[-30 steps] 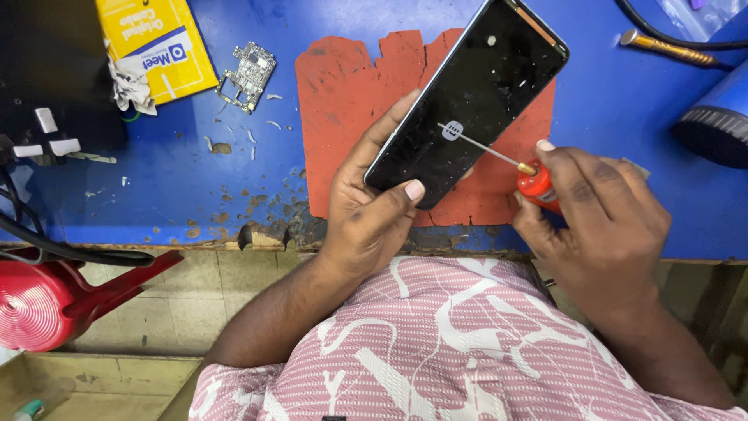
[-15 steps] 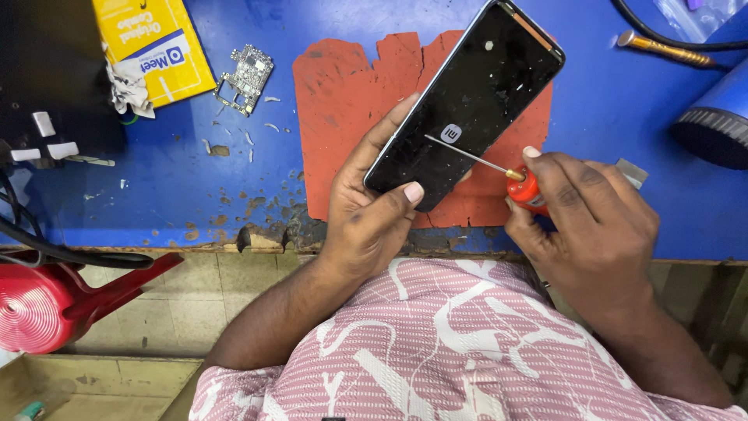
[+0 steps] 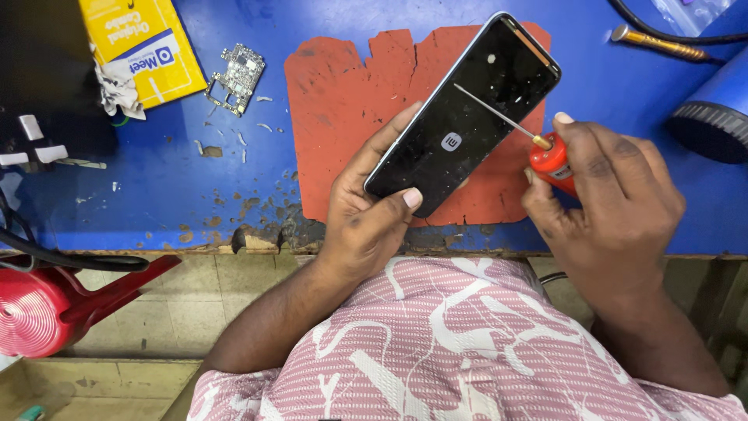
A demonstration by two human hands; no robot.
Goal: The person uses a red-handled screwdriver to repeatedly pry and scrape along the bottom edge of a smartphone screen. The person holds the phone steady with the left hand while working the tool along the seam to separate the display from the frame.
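Note:
My left hand [image 3: 366, 210] grips a black smartphone [image 3: 467, 109] by its lower end, fingers along the left edge and thumb across the bottom corner. The phone is tilted up to the right above a worn red mat [image 3: 343, 101], and a small white logo glows on its dark screen. My right hand [image 3: 608, 203] holds a red-handled screwdriver [image 3: 549, 156]. Its thin metal shaft lies across the phone's screen, with the tip near the upper middle of the glass.
A small circuit board [image 3: 238, 76] and scattered debris lie on the blue table [image 3: 156, 195]. A yellow box [image 3: 144, 47] sits at the far left, a blue cylinder [image 3: 713, 117] and a brass-tipped tool [image 3: 654, 43] at the far right. A red object [image 3: 39, 308] stands below the chipped table edge.
The screwdriver tip has moved up the screen from near the logo toward the upper middle. The phone and both hands shifted slightly; the logo stays lit.

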